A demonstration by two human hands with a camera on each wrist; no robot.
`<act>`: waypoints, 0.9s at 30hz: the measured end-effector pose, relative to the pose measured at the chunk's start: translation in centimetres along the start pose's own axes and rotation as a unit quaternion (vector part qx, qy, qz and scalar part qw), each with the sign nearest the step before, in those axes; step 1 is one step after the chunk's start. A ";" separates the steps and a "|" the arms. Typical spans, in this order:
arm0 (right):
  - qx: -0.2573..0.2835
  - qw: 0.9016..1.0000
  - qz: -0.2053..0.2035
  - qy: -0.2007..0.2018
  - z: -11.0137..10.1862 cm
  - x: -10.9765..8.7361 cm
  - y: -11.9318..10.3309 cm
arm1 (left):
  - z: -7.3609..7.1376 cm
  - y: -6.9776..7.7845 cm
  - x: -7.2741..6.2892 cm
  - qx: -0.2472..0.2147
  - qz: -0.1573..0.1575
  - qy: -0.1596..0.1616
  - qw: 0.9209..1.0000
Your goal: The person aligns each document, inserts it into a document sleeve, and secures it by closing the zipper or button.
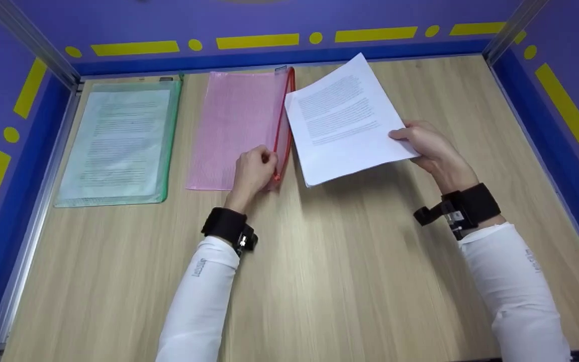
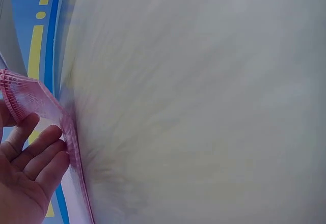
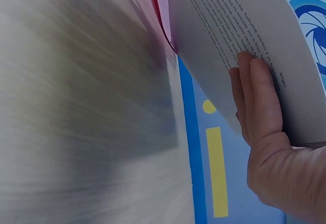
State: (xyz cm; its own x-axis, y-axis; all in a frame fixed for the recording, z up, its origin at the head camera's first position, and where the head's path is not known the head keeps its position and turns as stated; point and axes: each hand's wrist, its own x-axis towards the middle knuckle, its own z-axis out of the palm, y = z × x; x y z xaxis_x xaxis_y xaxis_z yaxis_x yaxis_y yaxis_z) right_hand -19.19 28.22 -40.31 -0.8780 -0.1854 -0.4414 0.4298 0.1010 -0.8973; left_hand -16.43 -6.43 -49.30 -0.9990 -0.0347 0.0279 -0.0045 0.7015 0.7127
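Note:
A pink mesh zip pouch point(image 1: 236, 115) with a red zipper edge lies on the table, its zipper side facing right and lifted apart. My left hand point(image 1: 254, 171) pinches that opening near its front corner; in the left wrist view the pink edge point(image 2: 74, 147) runs past the fingers. My right hand point(image 1: 427, 143) holds a few printed paper sheets point(image 1: 345, 120) by their right corner, thumb on top and fingers beneath. The sheets are tilted above the table, their left corner overlapping the pouch's zipper edge in the head view.
To the left lies a green zip pouch point(image 1: 118, 143) with printed paper inside. The wooden table point(image 1: 319, 281) is bordered by purple and blue panels point(image 1: 249, 20) with yellow marks at the back and both sides.

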 end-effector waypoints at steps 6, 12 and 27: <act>0.017 1.000 -0.006 0.015 0.9 0.8 -0.3 | 0.2 0.0 0.0 -0.005 -0.002 -0.008 1.000; 0.039 0.999 -0.007 0.031 1.6 1.5 -0.2 | 0.2 0.1 0.1 -0.003 -0.003 -0.013 1.000; 0.091 0.991 -0.019 0.096 4.1 2.8 0.7 | 0.0 0.3 0.4 -0.010 -0.010 -0.020 1.000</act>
State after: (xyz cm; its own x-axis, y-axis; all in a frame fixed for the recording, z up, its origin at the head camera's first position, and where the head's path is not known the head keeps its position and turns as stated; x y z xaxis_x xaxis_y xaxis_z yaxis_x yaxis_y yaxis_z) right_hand -20.47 23.81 -42.16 -0.9106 0.0056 -0.4133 0.4114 -0.0842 -0.9076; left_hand -16.80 -6.25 -49.08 -0.9997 -0.0209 -0.0141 -0.0246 0.6861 0.7271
